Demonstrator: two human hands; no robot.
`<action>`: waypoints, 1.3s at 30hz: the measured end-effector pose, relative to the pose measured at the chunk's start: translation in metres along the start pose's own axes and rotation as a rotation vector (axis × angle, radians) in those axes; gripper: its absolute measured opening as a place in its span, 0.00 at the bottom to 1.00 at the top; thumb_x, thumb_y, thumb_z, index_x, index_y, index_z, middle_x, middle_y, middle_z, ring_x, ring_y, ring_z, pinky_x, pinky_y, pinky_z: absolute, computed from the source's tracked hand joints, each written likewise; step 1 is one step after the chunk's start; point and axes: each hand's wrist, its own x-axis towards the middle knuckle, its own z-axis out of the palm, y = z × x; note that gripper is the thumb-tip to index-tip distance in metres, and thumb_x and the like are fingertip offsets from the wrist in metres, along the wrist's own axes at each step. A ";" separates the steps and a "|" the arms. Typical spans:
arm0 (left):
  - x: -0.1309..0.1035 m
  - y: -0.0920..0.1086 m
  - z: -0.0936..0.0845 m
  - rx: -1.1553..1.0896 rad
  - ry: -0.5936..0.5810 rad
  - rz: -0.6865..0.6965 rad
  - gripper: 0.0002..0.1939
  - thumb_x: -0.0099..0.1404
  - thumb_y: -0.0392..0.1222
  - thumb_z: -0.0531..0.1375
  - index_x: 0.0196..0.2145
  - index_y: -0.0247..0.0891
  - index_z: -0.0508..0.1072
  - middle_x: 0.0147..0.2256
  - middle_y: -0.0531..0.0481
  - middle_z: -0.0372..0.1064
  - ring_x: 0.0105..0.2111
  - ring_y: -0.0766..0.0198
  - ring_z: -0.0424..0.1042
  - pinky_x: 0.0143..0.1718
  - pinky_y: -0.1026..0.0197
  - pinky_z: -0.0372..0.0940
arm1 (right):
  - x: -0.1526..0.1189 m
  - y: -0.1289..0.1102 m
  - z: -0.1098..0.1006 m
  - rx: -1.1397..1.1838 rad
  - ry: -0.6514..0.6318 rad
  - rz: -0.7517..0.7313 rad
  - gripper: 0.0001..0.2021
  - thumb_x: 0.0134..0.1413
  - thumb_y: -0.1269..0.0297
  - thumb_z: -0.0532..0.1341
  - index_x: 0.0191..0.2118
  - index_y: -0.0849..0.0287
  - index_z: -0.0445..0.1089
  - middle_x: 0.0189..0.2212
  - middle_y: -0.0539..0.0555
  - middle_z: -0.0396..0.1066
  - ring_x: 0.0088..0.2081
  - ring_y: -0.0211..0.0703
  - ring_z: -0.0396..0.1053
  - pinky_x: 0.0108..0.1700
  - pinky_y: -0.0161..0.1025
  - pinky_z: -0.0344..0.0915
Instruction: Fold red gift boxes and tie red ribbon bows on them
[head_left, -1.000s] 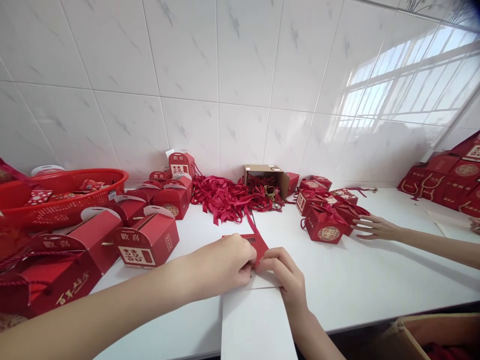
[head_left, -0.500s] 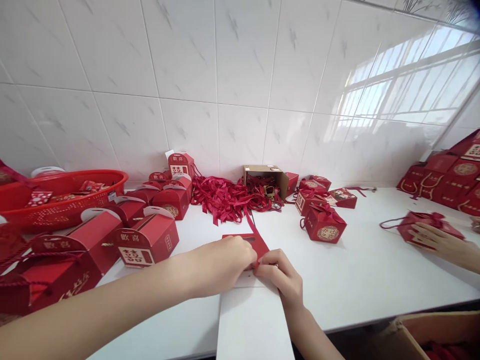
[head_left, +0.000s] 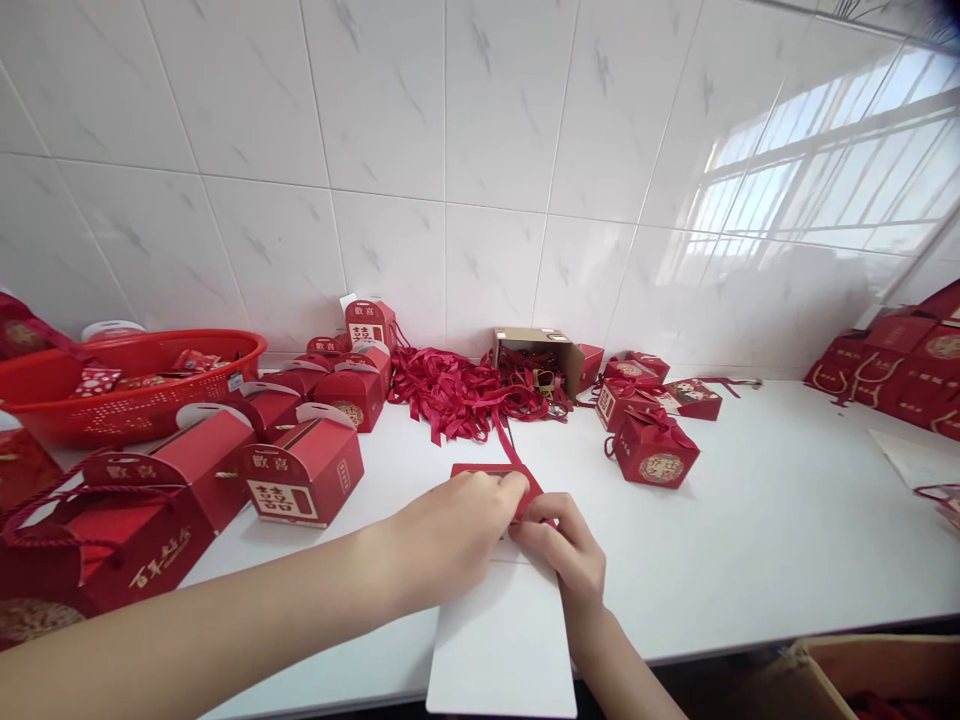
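Note:
A flat card piece with a red end [head_left: 471,469] and a long white flap [head_left: 501,640] lies at the table's front edge. My left hand [head_left: 469,525] is closed over the red end, knuckles up, its fingertips partly hidden. Close on its right, my right hand [head_left: 564,545] pinches the red end's right edge beside a red ribbon. That ribbon [head_left: 507,442] runs back from the red end toward a tangled ribbon pile [head_left: 446,388].
Red gift boxes [head_left: 304,465] and a red plastic basket [head_left: 127,400] stand at left. Behind is an open brown carton [head_left: 574,365]. More red boxes [head_left: 656,450] stand right of centre, with stacked ones [head_left: 885,375] far right. A cardboard box [head_left: 874,665] sits below the front edge.
My hands stay at the red end, and the white flap's lower edge now shows. Another person's hand and the red box it touched at the right are gone from view. The view has shifted slightly.

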 end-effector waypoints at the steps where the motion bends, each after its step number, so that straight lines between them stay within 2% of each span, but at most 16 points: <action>1: 0.000 0.000 -0.001 0.000 0.000 0.001 0.14 0.51 0.21 0.50 0.32 0.37 0.64 0.28 0.50 0.66 0.25 0.61 0.66 0.22 0.65 0.51 | 0.000 -0.001 0.000 0.002 -0.007 0.022 0.09 0.56 0.71 0.56 0.30 0.54 0.71 0.31 0.51 0.64 0.32 0.41 0.65 0.32 0.39 0.58; 4: 0.000 0.002 -0.002 0.001 0.005 -0.001 0.15 0.51 0.21 0.50 0.31 0.38 0.64 0.27 0.50 0.65 0.24 0.61 0.66 0.21 0.65 0.49 | 0.000 -0.001 0.000 0.004 -0.021 0.053 0.08 0.57 0.69 0.56 0.29 0.55 0.71 0.30 0.51 0.64 0.32 0.42 0.65 0.32 0.39 0.59; 9: 0.001 -0.001 0.001 -0.011 0.006 -0.022 0.14 0.53 0.22 0.50 0.33 0.38 0.64 0.24 0.52 0.65 0.22 0.62 0.65 0.20 0.65 0.50 | -0.001 0.004 -0.002 -0.048 -0.046 -0.036 0.09 0.57 0.73 0.56 0.33 0.55 0.72 0.32 0.52 0.64 0.33 0.41 0.65 0.30 0.39 0.59; 12: 0.000 -0.008 0.004 -0.121 0.036 -0.008 0.11 0.60 0.27 0.50 0.37 0.38 0.65 0.29 0.50 0.68 0.27 0.61 0.68 0.24 0.64 0.56 | 0.001 0.006 -0.004 -0.084 -0.075 -0.085 0.08 0.56 0.74 0.56 0.34 0.55 0.71 0.33 0.52 0.63 0.34 0.41 0.65 0.31 0.38 0.60; 16: -0.006 -0.015 0.003 -0.247 0.126 0.016 0.08 0.67 0.34 0.49 0.38 0.39 0.67 0.36 0.50 0.71 0.34 0.61 0.70 0.33 0.63 0.61 | 0.007 0.005 -0.007 -0.129 -0.032 -0.146 0.09 0.56 0.76 0.57 0.36 0.55 0.70 0.33 0.52 0.61 0.34 0.40 0.65 0.31 0.37 0.61; 20: -0.013 -0.017 0.000 -0.124 0.224 -0.025 0.11 0.66 0.35 0.50 0.31 0.38 0.71 0.30 0.51 0.70 0.30 0.63 0.68 0.32 0.63 0.59 | 0.012 0.005 -0.010 -0.128 -0.010 -0.185 0.10 0.57 0.75 0.56 0.38 0.54 0.71 0.33 0.53 0.61 0.34 0.42 0.66 0.31 0.39 0.62; 25: -0.010 -0.016 0.003 -0.004 0.244 0.028 0.12 0.63 0.33 0.52 0.26 0.36 0.72 0.25 0.51 0.69 0.25 0.65 0.65 0.27 0.64 0.56 | 0.011 0.006 -0.015 -0.176 -0.050 -0.161 0.11 0.59 0.73 0.56 0.39 0.52 0.73 0.33 0.54 0.62 0.35 0.42 0.67 0.31 0.39 0.64; 31: -0.004 -0.015 0.005 -0.024 0.289 0.059 0.10 0.61 0.31 0.53 0.25 0.35 0.73 0.23 0.51 0.69 0.23 0.66 0.64 0.26 0.64 0.55 | 0.009 0.006 -0.018 -0.175 -0.049 -0.106 0.10 0.58 0.70 0.56 0.38 0.52 0.75 0.35 0.54 0.62 0.36 0.43 0.66 0.30 0.38 0.63; 36: -0.007 -0.011 0.000 -0.040 0.270 0.101 0.10 0.62 0.32 0.53 0.26 0.35 0.72 0.24 0.51 0.68 0.23 0.67 0.62 0.25 0.64 0.55 | 0.012 0.002 -0.019 -0.156 0.011 -0.157 0.10 0.59 0.71 0.56 0.40 0.52 0.73 0.36 0.54 0.63 0.38 0.44 0.67 0.32 0.38 0.63; 39: -0.009 -0.010 -0.003 -0.088 0.242 0.142 0.10 0.63 0.32 0.53 0.27 0.35 0.73 0.25 0.52 0.68 0.24 0.67 0.63 0.26 0.65 0.56 | 0.013 -0.001 -0.021 -0.104 0.020 -0.122 0.09 0.61 0.70 0.54 0.42 0.54 0.70 0.35 0.54 0.66 0.37 0.44 0.68 0.33 0.39 0.64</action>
